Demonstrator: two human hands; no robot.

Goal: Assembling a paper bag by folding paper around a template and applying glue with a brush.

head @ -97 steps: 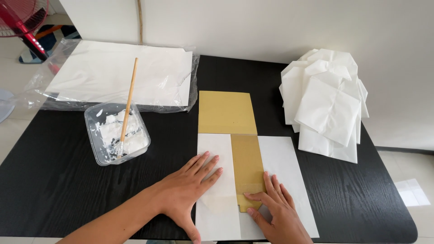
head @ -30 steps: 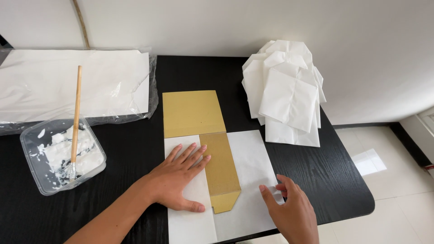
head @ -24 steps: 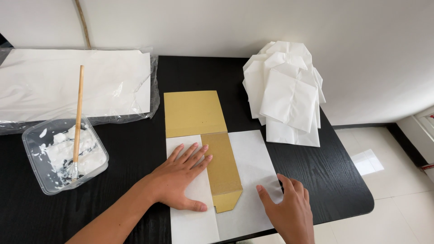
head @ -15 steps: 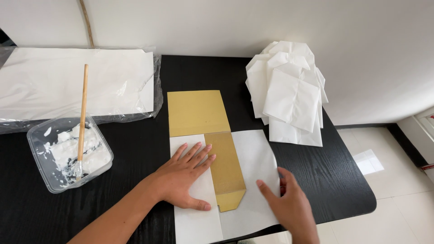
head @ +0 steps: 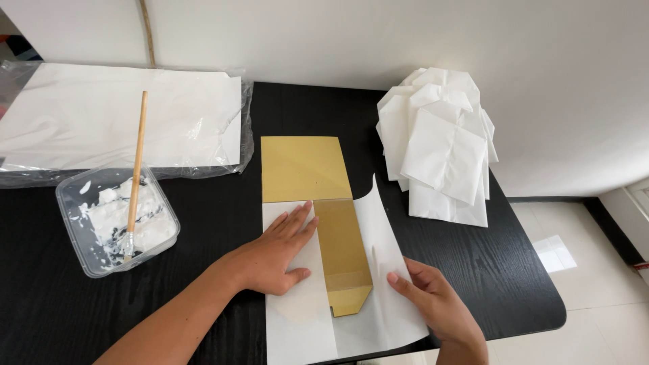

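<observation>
On the black surface (head: 473,270), the left hand (head: 274,253) lies flat with fingers spread on the left half of a white paper sheet (head: 301,318), just beside the gold template (head: 324,203) on its middle. The right hand (head: 433,307) pinches the sheet's right flap, curling it upward. A paste tub (head: 115,226) with a brush (head: 135,172) sits well to the left, and folded white bags (head: 439,142) are stacked at the right.
</observation>
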